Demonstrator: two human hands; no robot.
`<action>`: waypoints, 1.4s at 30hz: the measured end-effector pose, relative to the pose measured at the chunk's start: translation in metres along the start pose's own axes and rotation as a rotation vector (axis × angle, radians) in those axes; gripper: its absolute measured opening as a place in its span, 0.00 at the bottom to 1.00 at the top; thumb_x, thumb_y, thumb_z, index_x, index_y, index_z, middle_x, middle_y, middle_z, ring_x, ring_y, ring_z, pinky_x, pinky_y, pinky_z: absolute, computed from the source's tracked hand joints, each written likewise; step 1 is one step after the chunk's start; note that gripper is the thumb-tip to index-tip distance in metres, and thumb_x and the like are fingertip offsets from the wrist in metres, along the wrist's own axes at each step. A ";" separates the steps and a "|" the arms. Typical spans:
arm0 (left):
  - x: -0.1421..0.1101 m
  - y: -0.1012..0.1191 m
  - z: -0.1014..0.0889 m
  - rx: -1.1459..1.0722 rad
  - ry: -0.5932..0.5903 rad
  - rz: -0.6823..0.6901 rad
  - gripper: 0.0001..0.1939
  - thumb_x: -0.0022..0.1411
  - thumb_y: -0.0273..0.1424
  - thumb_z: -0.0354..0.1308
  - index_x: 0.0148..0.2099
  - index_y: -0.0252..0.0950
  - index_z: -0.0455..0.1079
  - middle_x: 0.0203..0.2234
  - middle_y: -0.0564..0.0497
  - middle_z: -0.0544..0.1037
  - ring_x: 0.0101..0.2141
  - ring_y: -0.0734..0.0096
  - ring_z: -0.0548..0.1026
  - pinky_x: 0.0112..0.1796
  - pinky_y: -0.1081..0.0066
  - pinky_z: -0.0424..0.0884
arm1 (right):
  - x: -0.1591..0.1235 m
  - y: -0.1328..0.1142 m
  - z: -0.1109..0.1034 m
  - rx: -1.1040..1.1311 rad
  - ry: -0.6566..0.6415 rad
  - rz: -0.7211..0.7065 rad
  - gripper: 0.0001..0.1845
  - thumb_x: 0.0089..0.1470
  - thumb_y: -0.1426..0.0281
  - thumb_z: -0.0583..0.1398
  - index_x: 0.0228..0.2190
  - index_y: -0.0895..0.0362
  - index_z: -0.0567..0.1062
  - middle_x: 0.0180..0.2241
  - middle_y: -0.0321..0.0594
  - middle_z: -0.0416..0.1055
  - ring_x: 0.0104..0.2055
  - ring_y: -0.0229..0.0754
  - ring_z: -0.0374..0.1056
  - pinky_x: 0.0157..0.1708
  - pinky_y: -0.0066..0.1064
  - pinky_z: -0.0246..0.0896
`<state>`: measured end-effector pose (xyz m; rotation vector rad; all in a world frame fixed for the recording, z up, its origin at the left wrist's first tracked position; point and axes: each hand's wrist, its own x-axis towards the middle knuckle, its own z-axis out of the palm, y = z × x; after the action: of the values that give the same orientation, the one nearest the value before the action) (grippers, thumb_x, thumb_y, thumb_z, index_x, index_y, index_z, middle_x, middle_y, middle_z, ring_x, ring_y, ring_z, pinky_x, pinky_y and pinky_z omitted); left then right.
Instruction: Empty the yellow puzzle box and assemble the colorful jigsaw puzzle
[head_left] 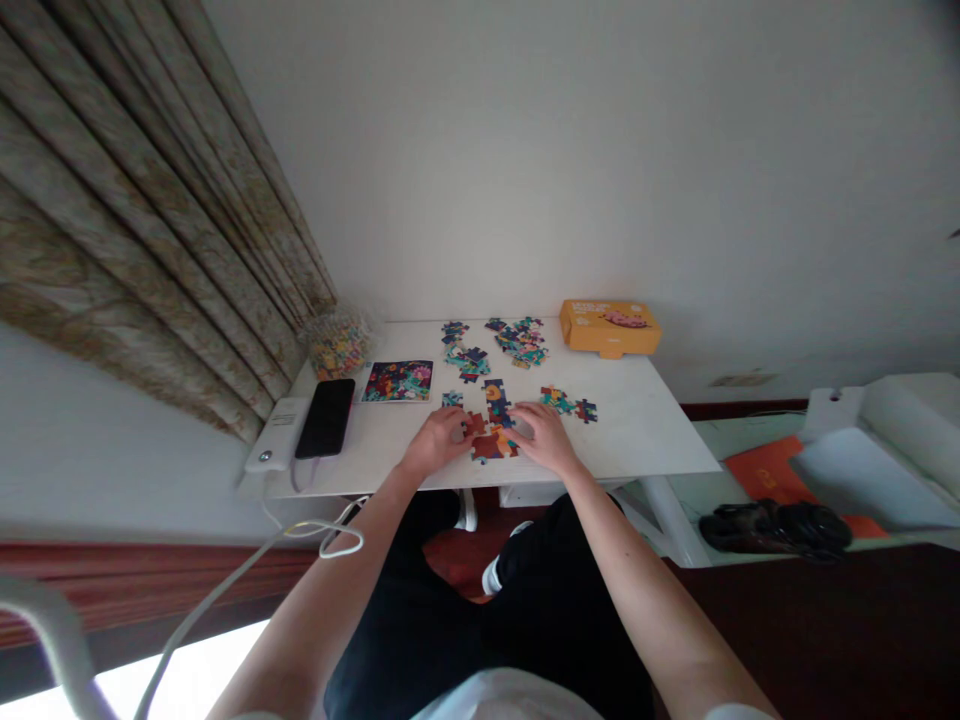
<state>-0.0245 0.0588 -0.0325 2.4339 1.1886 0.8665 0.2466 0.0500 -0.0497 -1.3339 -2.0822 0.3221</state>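
A partly joined patch of colourful jigsaw pieces (492,434) lies at the front middle of the white table (637,430). My left hand (439,441) rests at the patch's left side, its fingertips on or just against a reddish-brown piece (474,424). My right hand (544,438) lies at the right side, fingers spread and touching the patch. Loose pieces (521,342) are heaped toward the back, and a short joined row (566,404) lies right of my right hand. A printed picture card (397,381) lies to the left.
An orange box (609,327) stands at the table's back right. A black phone (325,418) lies on a white power bank (276,433) at the left edge, beside a clear bag of pieces (339,345). A curtain (142,220) hangs left, and a white cable (247,570) loops below.
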 end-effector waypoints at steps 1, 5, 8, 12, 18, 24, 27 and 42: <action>0.004 0.001 0.004 -0.012 -0.013 0.018 0.08 0.61 0.25 0.64 0.43 0.39 0.76 0.43 0.47 0.80 0.45 0.62 0.79 0.50 0.60 0.76 | 0.000 -0.002 -0.001 -0.028 -0.029 -0.024 0.16 0.62 0.58 0.64 0.50 0.49 0.80 0.54 0.45 0.77 0.58 0.53 0.69 0.59 0.50 0.60; 0.010 0.001 0.017 -0.040 -0.042 0.017 0.10 0.61 0.24 0.63 0.44 0.40 0.79 0.42 0.47 0.79 0.45 0.63 0.78 0.50 0.61 0.76 | -0.001 -0.004 0.000 -0.091 -0.116 -0.059 0.19 0.60 0.56 0.66 0.52 0.45 0.80 0.59 0.42 0.74 0.61 0.55 0.66 0.61 0.54 0.57; 0.008 0.000 0.021 -0.009 -0.051 -0.014 0.12 0.63 0.25 0.61 0.47 0.41 0.80 0.44 0.47 0.78 0.47 0.62 0.77 0.51 0.59 0.75 | -0.001 -0.003 0.002 -0.095 -0.120 -0.044 0.20 0.60 0.56 0.66 0.52 0.44 0.80 0.59 0.41 0.74 0.61 0.56 0.65 0.61 0.55 0.57; 0.004 0.001 0.022 0.069 -0.077 -0.013 0.15 0.65 0.26 0.59 0.51 0.42 0.80 0.47 0.45 0.78 0.50 0.59 0.76 0.54 0.56 0.72 | -0.001 -0.003 0.002 -0.104 -0.126 -0.039 0.20 0.60 0.56 0.66 0.53 0.45 0.80 0.60 0.40 0.74 0.62 0.56 0.65 0.61 0.55 0.57; 0.001 0.007 0.017 0.141 -0.108 -0.043 0.16 0.66 0.27 0.58 0.53 0.44 0.79 0.51 0.45 0.77 0.54 0.56 0.73 0.57 0.52 0.68 | -0.002 -0.005 0.002 -0.099 -0.119 -0.035 0.19 0.60 0.57 0.66 0.52 0.44 0.80 0.60 0.39 0.74 0.62 0.56 0.66 0.61 0.55 0.57; 0.001 0.018 0.012 0.185 -0.109 0.007 0.16 0.67 0.27 0.56 0.52 0.45 0.80 0.51 0.45 0.79 0.55 0.56 0.74 0.56 0.51 0.67 | -0.002 -0.004 0.003 -0.102 -0.122 -0.036 0.19 0.60 0.57 0.66 0.52 0.45 0.80 0.60 0.38 0.73 0.62 0.56 0.65 0.61 0.54 0.57; 0.001 0.023 0.011 0.213 -0.092 0.013 0.16 0.67 0.27 0.56 0.52 0.45 0.80 0.52 0.45 0.79 0.54 0.55 0.74 0.56 0.50 0.68 | -0.002 -0.005 0.002 -0.106 -0.125 -0.033 0.19 0.61 0.57 0.66 0.53 0.44 0.80 0.60 0.38 0.74 0.62 0.57 0.65 0.61 0.54 0.57; -0.008 0.025 0.013 0.274 -0.091 0.051 0.16 0.69 0.30 0.55 0.56 0.41 0.77 0.55 0.43 0.78 0.56 0.54 0.74 0.58 0.50 0.67 | -0.002 -0.006 0.000 -0.108 -0.129 -0.037 0.20 0.60 0.58 0.67 0.53 0.44 0.80 0.60 0.39 0.73 0.62 0.56 0.65 0.62 0.54 0.57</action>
<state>-0.0047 0.0367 -0.0327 2.6977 1.2913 0.6337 0.2429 0.0452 -0.0475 -1.3677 -2.2568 0.2907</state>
